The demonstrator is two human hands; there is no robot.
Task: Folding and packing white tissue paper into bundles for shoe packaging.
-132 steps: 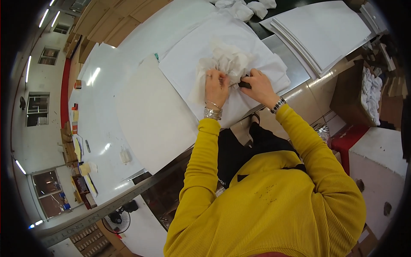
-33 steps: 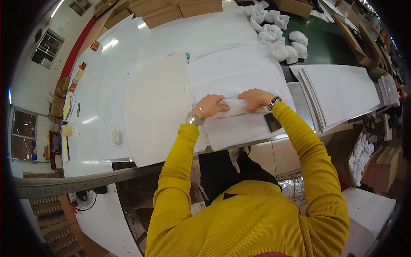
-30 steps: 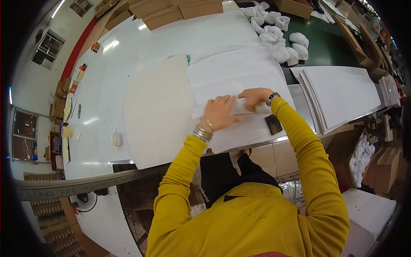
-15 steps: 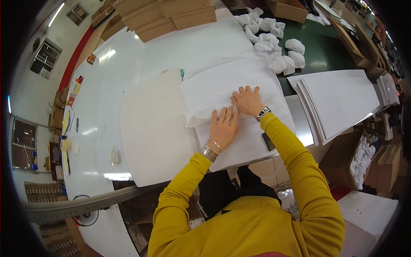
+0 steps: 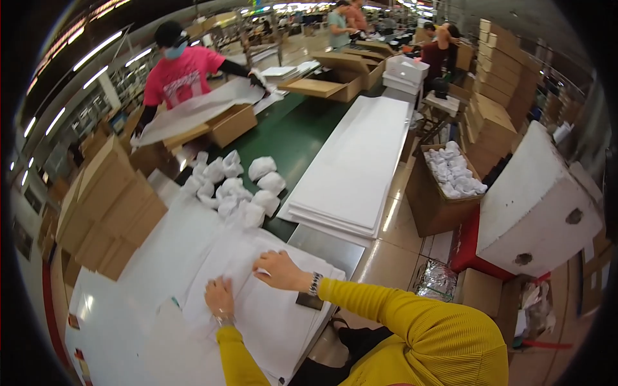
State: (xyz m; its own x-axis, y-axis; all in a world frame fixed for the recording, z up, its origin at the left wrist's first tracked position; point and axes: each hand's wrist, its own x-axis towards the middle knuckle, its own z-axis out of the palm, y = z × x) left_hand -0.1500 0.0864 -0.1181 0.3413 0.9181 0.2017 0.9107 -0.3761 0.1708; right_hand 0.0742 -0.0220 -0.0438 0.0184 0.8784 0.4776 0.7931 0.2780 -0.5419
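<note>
A long white worktable [image 5: 129,302] fills the lower left of the frame, with a green conveyor surface [image 5: 290,132] running up from its far end toward the top centre. Flattened brown cartons [image 5: 106,206] are stacked along the left edge. Near the middle left, a cluster of crumpled white paper wads [image 5: 235,186] lies where white table meets green belt. To the right of centre a tall stack of flat white sheets [image 5: 354,167] stretches upward, and beyond it, at right, an open cardboard box [image 5: 444,193] holds more paper wads. In the upper left a co-worker in a pink shirt [image 5: 180,71] handles a large pale sheet over an open carton; other people stand far back at the top.

At the lower centre lies a pile of white tissue paper [image 5: 270,309] — it rests on the table directly in front of the person, just beside a bare metal plate [image 5: 328,248]. The left hand [image 5: 220,296] lies flat on the paper, palm down, fingers spread and holding nothing. The right hand [image 5: 278,269], reaching in from a yellow sleeve [image 5: 399,315], rests on the upper part of the pile — its fingers curl down onto the sheet, and whether they pinch an edge cannot be told.
</note>
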